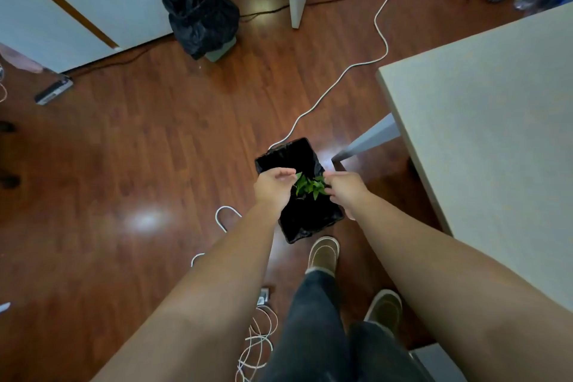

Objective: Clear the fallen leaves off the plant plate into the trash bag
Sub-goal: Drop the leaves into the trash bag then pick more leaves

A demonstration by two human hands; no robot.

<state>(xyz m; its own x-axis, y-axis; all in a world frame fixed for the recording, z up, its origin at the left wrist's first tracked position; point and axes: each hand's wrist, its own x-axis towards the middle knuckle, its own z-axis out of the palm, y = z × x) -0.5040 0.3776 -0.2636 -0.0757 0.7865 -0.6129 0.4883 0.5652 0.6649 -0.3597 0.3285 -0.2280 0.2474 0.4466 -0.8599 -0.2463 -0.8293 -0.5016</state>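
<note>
A loose clump of small green leaves (310,187) is sitting in the gap between the person's two hands, directly over the open mouth of a black plastic trash bag (305,217) lining a small bin on the reddish wooden floor (139,149). The left hand (273,184) is cupping palm-up on the left of the clump, its fingers (286,171) loosely curled and mostly released, touching the leaves only at their edge. The right hand (345,187) is on the clump's right, and its fingers (329,179) appear to be pinching at the nearest leaves, though whether they are truly gripping them is hard to tell from here. Whether the leaves are dropping or being held up I cannot say.

This looks like the dumping step: the leaves are over the bag and, judging by their position, are about to go in. The plant plate itself is not in view. The next move calls for both hands to be opening fully and shaking free any leaf that is clinging, keeping over the bag's mouth so nothing is landing on the floor.

A pale grey desk (496,133) is standing just right of the bin, a white cable (338,77) is trailing away from it, and a second black-bagged bin (201,14) is standing far off to the left.
</note>
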